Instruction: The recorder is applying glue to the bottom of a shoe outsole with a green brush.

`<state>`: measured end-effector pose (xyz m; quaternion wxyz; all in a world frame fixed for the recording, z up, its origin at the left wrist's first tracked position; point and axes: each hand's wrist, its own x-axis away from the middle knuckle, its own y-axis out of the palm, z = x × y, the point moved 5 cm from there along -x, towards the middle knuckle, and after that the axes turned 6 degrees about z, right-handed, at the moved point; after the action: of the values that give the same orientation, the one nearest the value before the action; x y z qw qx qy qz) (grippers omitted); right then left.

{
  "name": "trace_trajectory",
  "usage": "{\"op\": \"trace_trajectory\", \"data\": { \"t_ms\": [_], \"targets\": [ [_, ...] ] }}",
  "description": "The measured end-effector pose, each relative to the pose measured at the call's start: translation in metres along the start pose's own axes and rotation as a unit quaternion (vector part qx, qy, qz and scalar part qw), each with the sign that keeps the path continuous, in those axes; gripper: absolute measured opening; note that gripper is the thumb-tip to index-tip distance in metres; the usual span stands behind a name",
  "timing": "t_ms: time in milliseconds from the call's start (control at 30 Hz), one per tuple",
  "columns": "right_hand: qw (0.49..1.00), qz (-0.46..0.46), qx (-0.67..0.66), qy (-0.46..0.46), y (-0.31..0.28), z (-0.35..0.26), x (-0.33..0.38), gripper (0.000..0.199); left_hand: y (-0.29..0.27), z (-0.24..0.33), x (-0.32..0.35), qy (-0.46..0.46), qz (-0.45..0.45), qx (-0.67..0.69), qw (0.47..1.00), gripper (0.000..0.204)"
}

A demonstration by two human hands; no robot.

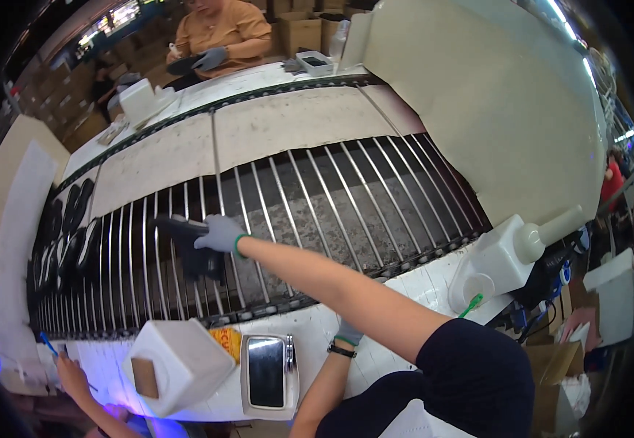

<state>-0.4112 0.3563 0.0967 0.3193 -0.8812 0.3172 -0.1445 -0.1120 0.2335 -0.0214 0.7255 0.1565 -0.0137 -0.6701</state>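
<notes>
The dark shoe upper (189, 252) lies on the metal rods of the conveyor (346, 197), and I see my gloved right hand (220, 233) closed over its top edge. My left hand (348, 334) sits behind that arm at the white bench's (419, 288) edge; I cannot tell its grip. A shallow metal tray (267, 372) holds a dark slab beside a white jug (178, 365).

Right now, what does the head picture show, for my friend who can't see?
A grey-gloved right hand holds a black shoe piece over a conveyor of metal rods. More black pieces lie in a row at its left end.
</notes>
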Motion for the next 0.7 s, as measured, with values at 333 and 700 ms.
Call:
{"op": "trace_trajectory", "data": {
  "t_ms": [333, 700],
  "targets": [
    [0.92, 0.219, 0.27, 0.18, -0.415, 0.341, 0.07, 0.047, 0.003, 0.079, -0.035, -0.116, 0.08, -0.204, 0.969, 0.028],
    [0.778, 0.322, 0.343, 0.417, -0.565, 0.489, 0.273, 0.079, 0.0, 0.072, -0.031, -0.158, 0.073, -0.146, 0.974, 0.03]
  ]
}}
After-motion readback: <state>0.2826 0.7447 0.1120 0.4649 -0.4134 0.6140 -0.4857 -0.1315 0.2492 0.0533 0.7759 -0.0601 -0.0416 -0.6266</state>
